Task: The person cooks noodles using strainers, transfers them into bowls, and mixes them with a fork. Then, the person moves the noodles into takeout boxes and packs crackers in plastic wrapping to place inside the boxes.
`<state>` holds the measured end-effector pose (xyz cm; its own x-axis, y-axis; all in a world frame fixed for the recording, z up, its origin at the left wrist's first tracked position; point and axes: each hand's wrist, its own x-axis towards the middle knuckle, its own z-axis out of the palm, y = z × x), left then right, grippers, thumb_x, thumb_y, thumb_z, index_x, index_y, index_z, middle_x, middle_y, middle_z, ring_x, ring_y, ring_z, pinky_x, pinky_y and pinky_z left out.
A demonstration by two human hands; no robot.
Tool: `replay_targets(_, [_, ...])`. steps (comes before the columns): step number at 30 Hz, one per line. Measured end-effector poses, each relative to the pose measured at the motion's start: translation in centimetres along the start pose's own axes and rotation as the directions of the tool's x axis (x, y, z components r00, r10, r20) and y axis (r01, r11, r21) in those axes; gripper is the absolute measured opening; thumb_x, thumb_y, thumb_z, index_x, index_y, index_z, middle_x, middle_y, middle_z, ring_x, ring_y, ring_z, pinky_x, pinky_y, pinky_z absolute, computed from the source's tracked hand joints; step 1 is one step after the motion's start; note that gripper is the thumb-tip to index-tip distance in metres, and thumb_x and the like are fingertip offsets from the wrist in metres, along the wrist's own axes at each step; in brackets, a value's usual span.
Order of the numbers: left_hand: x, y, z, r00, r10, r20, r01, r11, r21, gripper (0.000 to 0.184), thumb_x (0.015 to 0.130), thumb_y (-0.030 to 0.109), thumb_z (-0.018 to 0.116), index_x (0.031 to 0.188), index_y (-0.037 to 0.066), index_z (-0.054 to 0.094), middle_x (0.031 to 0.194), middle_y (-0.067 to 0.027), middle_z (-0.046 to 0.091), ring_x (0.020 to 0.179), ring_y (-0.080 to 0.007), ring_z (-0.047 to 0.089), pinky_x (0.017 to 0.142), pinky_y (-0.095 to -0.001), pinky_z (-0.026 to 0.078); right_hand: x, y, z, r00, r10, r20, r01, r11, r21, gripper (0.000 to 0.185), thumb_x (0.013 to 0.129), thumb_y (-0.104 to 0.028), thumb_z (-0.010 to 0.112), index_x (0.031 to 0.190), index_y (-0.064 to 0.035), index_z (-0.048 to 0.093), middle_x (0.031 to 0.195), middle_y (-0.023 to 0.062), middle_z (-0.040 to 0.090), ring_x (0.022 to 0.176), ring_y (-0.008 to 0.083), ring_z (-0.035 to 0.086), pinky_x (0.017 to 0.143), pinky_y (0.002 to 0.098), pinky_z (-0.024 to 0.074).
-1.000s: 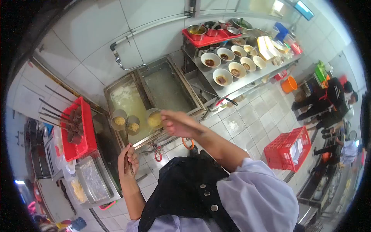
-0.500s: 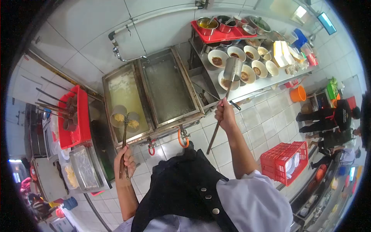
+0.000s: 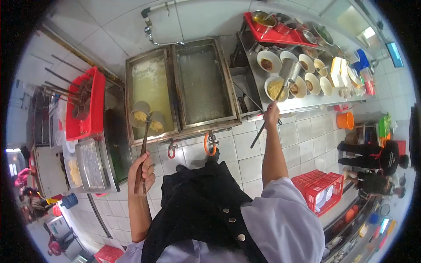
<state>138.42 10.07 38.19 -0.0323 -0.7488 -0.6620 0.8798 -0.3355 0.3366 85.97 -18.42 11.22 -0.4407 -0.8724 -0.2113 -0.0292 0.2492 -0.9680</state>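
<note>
My left hand (image 3: 142, 172) is closed around the long handles of two noodle strainers (image 3: 139, 108), whose baskets hold yellow noodles (image 3: 155, 126) over the left vat (image 3: 151, 76) of cloudy liquid. My right hand (image 3: 271, 115) grips the handle of another noodle strainer (image 3: 290, 69), its perforated basket tilted above the bowls on the steel counter. Just below that basket, a white bowl (image 3: 284, 97) contains pale noodles (image 3: 275, 89). Several other white bowls (image 3: 265, 56) with brown contents stand around it, one partly hidden by the strainer.
A second vat (image 3: 203, 87) adjoins the left one. Red tray (image 3: 280, 36) with pots stands behind the bowls. To the left, a red bin (image 3: 97, 103) holds more strainers beside a metal tray (image 3: 91, 164). A red crate (image 3: 312, 188) sits at right; people (image 3: 388, 158) stand beyond.
Noodles now lie in the near-left bowl, which showed only sauce before. The right strainer's basket has tipped over. My left hand still holds its strainers over the vat. The camera view has shifted.
</note>
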Motion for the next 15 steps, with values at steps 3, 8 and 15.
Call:
replay_targets(3, [-0.7,0.4,-0.6,1.0,0.0,-0.023,0.002,0.998,0.06,0.015,0.112,0.019,0.056,0.116,0.008,0.065,0.061,0.0028,0.046,0.043,-0.0083,0.046,0.036,-0.0263,0.04,-1.4,-4.5,-0.5,0.988,0.149,0.025,-0.151,0.977,0.152,0.052,0.116,-0.051,0.042,0.079,-0.0145,0.048,0.065,-0.0024,0.04,0.047,0.0105,0.036,0.04,0.0298,0.0249])
replay_targets(8, [-2.2,2.3,-1.4,0.995,-0.019,-0.102,0.045,0.964,0.263,0.014,0.109,0.024,0.062,0.105,0.01,0.063,0.06,0.004,0.047,0.043,-0.0084,0.045,0.036,-0.0255,0.036,-9.5,-11.8,-0.5,0.965,0.235,0.117,-0.261,0.9,0.348,0.033,0.109,-0.045,0.057,0.086,-0.024,0.049,0.066,-0.0085,0.037,0.051,0.0066,0.032,0.044,0.0252,0.0222])
replay_targets(15, [1.4,2.9,-9.5,0.979,-0.17,0.113,0.133,0.952,0.274,0.022,0.106,0.031,0.069,0.103,0.012,0.059,0.067,0.0027,0.055,0.049,-0.0091,0.051,0.042,-0.0246,0.042,-26.0,-21.4,8.8,0.697,0.246,0.673,-0.512,0.828,0.228,0.027,0.114,-0.045,0.053,0.118,-0.0196,0.063,0.063,-0.0091,0.033,0.044,0.0033,0.027,0.036,0.0245,0.0193])
